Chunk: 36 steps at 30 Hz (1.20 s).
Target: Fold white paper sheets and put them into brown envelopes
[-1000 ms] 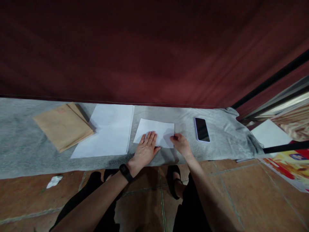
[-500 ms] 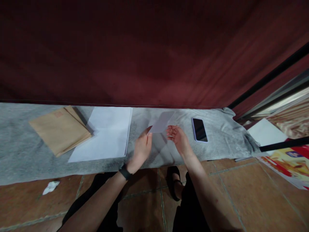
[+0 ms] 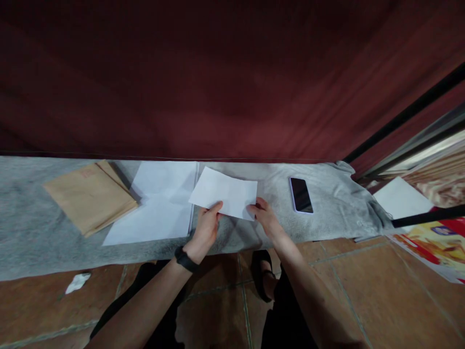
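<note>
A white sheet of paper point(image 3: 227, 193), smaller than the sheets beside it and apparently folded, is held between my two hands above the grey cloth. My left hand point(image 3: 208, 227) pinches its near edge, thumb on top and fingers hidden underneath. At the sheet's right end, my right hand point(image 3: 264, 213) grips the near corner between thumb and fingers. Just left of it lies a stack of larger white paper sheets point(image 3: 156, 213), partly overlapped by brown envelopes point(image 3: 89, 196). A dark-screened phone point(image 3: 301, 195) in a pale purple case rests to the right of my right hand.
The grey cloth point(image 3: 337, 208) covers a long narrow surface, backed by a dark red curtain point(image 3: 225, 97). Black bars point(image 3: 428, 217) and a colourful printed box point(image 3: 436, 247) stand at the right. A crumpled white tissue point(image 3: 77, 282) lies on the tiled floor point(image 3: 214, 315).
The paper has turned from a steep tilt to lying flatter, its broad face up, and shifted left. My right hand, open and apart from it before, has closed on its right end.
</note>
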### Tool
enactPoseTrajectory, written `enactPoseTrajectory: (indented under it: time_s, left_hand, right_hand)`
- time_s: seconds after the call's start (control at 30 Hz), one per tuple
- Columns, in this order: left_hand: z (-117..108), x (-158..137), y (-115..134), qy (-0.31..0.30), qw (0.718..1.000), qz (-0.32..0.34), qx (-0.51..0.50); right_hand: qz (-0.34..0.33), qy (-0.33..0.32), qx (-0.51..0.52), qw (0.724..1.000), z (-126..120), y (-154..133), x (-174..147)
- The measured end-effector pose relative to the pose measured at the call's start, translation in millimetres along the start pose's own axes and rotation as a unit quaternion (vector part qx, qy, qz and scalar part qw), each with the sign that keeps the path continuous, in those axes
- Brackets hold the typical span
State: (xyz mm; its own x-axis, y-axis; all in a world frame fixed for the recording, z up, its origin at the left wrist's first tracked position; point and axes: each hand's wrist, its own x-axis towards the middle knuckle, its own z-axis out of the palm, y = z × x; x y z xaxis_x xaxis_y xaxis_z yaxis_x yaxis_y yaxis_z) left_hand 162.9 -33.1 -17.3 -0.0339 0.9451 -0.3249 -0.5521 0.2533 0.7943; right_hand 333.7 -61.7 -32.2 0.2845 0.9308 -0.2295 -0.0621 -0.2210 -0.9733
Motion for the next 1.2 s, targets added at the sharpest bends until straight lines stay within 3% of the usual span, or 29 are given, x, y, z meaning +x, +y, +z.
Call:
enactPoseTrajectory:
  time_s: [0.13,0.3,0.37,0.47,0.63,0.73,0.83,0.93,1.03,1.2]
  left_hand:
    - [-19.1,17.3,10.0,0.042,0.993,0.047,0.098]
    - [-35.5,25.0,12.3,0.002,0.946,0.113,0.305]
    - [-36.9,22.4,13.3,-0.016,0.902,0.124,0.413]
    - [-34.6,15.9,17.3,-0.017,0.81,0.143,0.568]
    - [-27.9,4.2,25.5,-0.018,0.663,0.131,0.737]
    - [-27.0,-2.1,25.9,-0.029,0.609,0.175,0.773]
    - [-29.3,-6.2,16.6,-0.037,0.568,0.292,0.768]
    - [-34.0,-7.7,-2.4,-0.137,0.547,0.368,0.739]
    - [-40.3,-8.7,-20.5,-0.239,0.523,0.359,0.735]
    - [-49.1,-12.2,-28.5,-0.24,0.481,0.34,0.771]
  right_hand:
    - [-0.033,0.006,-0.172,0.985,-18.2,5.5,8.8]
    - [-0.04,0.042,-0.254,0.965,-27.7,8.7,7.8]
    - [-0.05,0.063,-0.336,0.939,-27.4,7.4,5.2]
    - [-0.062,0.075,-0.464,0.88,-25.4,4.3,0.1]
    - [-0.117,0.112,-0.544,0.823,-22.4,1.3,-8.8]
    - [-0.209,0.111,-0.536,0.81,-13.3,3.9,-15.2]
    - [-0.269,0.038,-0.492,0.827,5.8,11.4,-24.6]
    - [-0.29,-0.042,-0.496,0.818,25.5,21.5,-35.5]
    - [-0.292,-0.066,-0.524,0.797,34.3,31.0,-43.7]
    - [-0.297,-0.035,-0.571,0.765,29.2,40.8,-49.0]
